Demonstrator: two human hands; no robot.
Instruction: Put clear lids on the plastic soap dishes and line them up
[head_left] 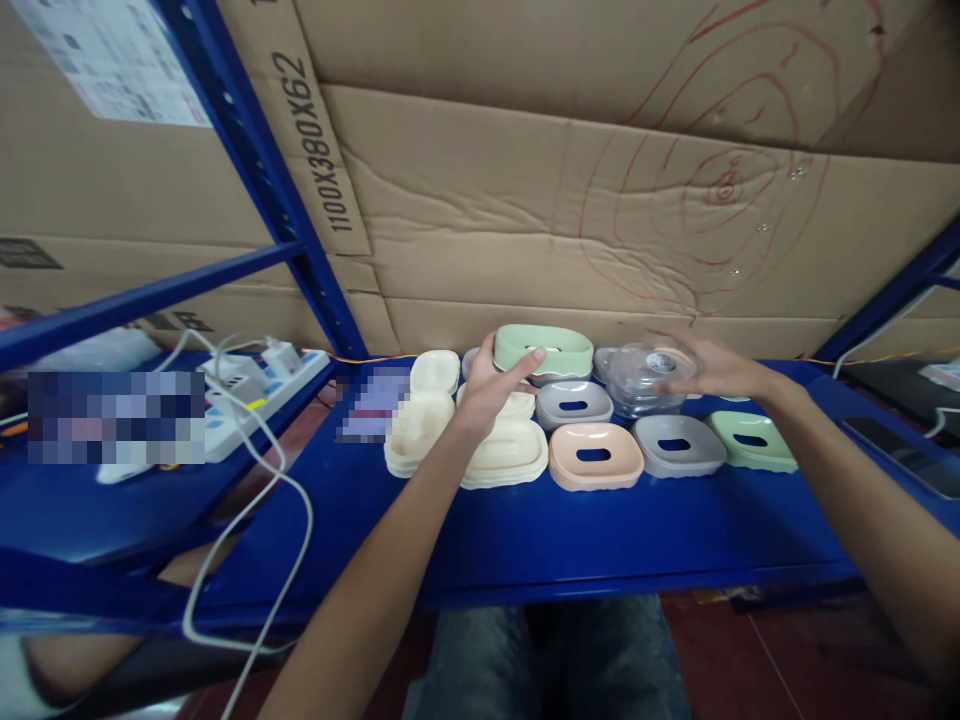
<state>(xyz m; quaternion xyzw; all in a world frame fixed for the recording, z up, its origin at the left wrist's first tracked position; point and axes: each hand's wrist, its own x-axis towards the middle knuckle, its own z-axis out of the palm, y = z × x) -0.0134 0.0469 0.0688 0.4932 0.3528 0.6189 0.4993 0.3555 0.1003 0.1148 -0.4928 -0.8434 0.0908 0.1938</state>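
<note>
Head view: both hands up at the back rows of soap dishes on a blue shelf.

Left hand (487, 385) gripped the green dish (544, 350), thumb over the near rim and fingers behind, grip clamped, dish raised above the grey one (574, 403). Right hand (709, 372) lay flat across the clear lids (637, 380), fingers spread, grip apart, closed on nothing. Best handled, by judgement, with a straight lift and a level rim, since cream stacks (420, 430) and cream tray (506, 455) sat just beside the left wrist. Pink dish (595, 456), grey dish (679, 445) and pale green dish (752, 440) lined the near row. Open blue shelf (525, 540) ran toward the front edge; cardboard wall (570, 220) close behind, upright post (300, 260) and white cable (247, 520) well left.
</note>
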